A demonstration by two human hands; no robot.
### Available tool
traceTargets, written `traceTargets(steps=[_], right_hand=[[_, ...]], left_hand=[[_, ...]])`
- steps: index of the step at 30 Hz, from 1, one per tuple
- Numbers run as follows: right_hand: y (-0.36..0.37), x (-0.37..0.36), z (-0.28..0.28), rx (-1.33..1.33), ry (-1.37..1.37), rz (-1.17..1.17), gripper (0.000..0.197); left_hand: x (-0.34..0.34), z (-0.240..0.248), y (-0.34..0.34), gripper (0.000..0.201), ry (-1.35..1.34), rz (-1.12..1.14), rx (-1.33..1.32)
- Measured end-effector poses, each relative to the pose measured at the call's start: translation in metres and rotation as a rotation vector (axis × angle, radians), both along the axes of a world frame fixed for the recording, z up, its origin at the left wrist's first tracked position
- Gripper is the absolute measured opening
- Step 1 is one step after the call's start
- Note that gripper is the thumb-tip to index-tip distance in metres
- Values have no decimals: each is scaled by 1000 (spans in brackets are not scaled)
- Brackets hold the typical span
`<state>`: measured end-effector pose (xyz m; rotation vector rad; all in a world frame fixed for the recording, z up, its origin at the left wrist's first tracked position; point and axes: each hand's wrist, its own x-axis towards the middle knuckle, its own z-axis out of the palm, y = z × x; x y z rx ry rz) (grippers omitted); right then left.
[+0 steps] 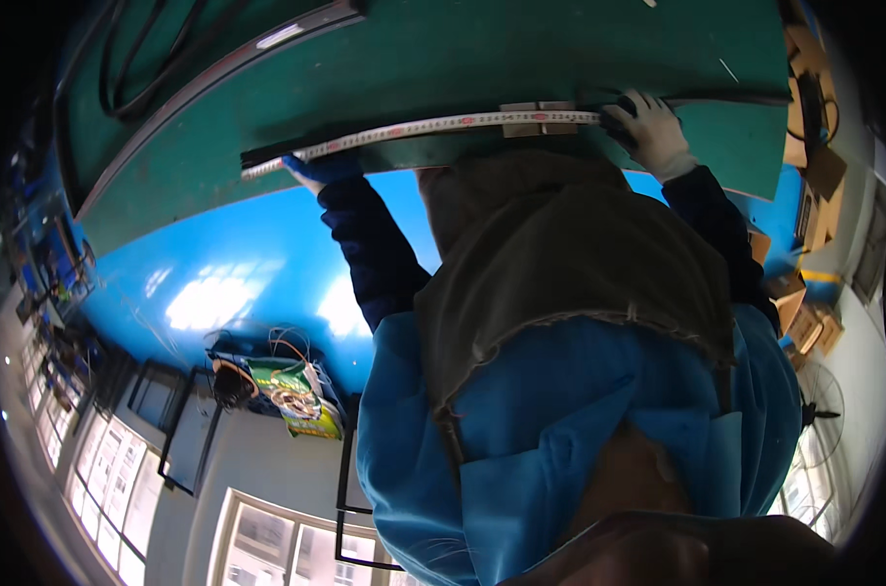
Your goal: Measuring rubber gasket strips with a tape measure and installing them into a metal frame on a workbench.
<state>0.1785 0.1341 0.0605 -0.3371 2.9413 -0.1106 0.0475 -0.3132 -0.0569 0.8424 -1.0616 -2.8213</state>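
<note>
A white tape measure blade [431, 125] with black and red markings is stretched across the green tabletop. It lies along a long black strip [340, 144]. My left hand [316, 172], in a blue-and-white glove, has its fingers closed at the blade's left end, by the strip's end. At the right end, my right hand [653, 135], in a white glove with dark fingers, is closed where the blade runs in; the tape's case is hidden there. Between the hands, a flat metal piece [539, 118] in two halves sits under the blade, closer to my right hand.
The green table [443, 59] carries a long metal-edged bar [209, 83] and looped black cords [135, 88] at the far left. Cardboard boxes [809, 327] and a fan [820, 414] are at the right. A green-and-yellow packet [296, 396] lies among cables on the left.
</note>
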Motion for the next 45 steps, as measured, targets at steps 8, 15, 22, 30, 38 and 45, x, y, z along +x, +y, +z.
traceTargets(steps=[8, 15, 22, 30, 38, 45], right_hand=[[-5, 7, 1, -62, -34, -43, 40], [-13, -50, -12, -47, 90, -46, 47], [-14, -100, -57, -12, -132, -111, 64], [117, -23, -58, 38, -181, -309, 64], [199, 105, -81, 291, -185, -560, 40], [70, 88, 80, -321, -244, -538, 14]], left_hand=[[-1, -9, -5, 66, 80, -62, -103], [20, 10, 45, 69, -262, -9, -28], [68, -22, 127, 48, -246, -776, 169], [71, 11, 138, 60, -240, -832, 1], [66, -14, 129, 50, 172, -1063, -896], [37, -1, 98, 62, -172, -537, -211]])
